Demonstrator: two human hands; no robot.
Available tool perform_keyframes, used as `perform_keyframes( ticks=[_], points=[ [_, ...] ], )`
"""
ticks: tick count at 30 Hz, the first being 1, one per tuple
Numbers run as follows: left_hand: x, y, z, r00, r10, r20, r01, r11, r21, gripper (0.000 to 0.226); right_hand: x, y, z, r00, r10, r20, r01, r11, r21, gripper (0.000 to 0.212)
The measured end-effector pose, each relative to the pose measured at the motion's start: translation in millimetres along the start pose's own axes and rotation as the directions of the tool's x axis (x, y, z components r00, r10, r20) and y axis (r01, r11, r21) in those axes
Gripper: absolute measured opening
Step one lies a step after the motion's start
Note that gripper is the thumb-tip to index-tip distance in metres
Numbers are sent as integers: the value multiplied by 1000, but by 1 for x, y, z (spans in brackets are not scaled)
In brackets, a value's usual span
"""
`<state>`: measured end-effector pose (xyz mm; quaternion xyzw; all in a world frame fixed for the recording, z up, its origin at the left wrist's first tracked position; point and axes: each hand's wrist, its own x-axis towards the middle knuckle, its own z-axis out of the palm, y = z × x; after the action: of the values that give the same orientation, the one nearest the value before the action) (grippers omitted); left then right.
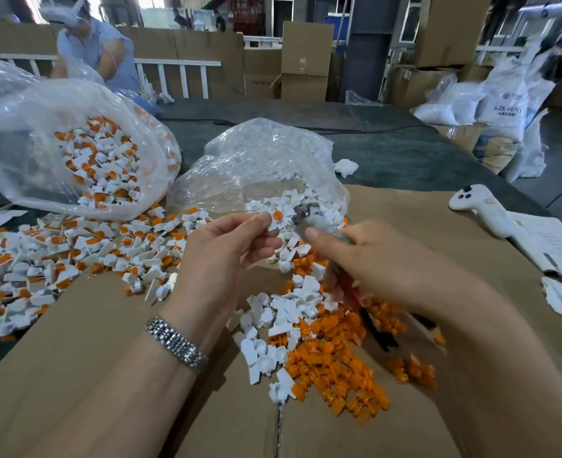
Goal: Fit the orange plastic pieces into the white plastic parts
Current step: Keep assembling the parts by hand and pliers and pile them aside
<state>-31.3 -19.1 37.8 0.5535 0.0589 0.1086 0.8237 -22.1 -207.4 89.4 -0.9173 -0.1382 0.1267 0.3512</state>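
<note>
Pinching the white part [274, 223] in your left hand [226, 256], orange insert facing right toward your tool-gripping right hand [372, 256].

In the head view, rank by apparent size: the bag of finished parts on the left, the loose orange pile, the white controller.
1. Bag of finished parts, largest.
2. Orange pile.
3. White controller, smallest, though it lies farther from the camera than the pile.
</note>
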Motion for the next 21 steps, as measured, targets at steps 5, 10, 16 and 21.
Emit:
perform_keyframes(
  ticks=[5,10,16,21],
  points=[
    [-1,-2,0,1000,-2,11,1,989,149,8,23,40,-16,968,82,-238,-126,976,-176,46],
    [-2,-1,2,1000,-11,17,7,982,187,5,38,79,-6,926,200,-321,-327,851,-411,51],
    [-4,-1,4,998,-47,36,37,970,241,5,36,65,0,917,-90,-388,-72,920,-384,38],
    [-4,-2,5,997,-63,42,48,958,281,5,23,37,17,872,-416,-257,435,900,18,22]
  ],
)
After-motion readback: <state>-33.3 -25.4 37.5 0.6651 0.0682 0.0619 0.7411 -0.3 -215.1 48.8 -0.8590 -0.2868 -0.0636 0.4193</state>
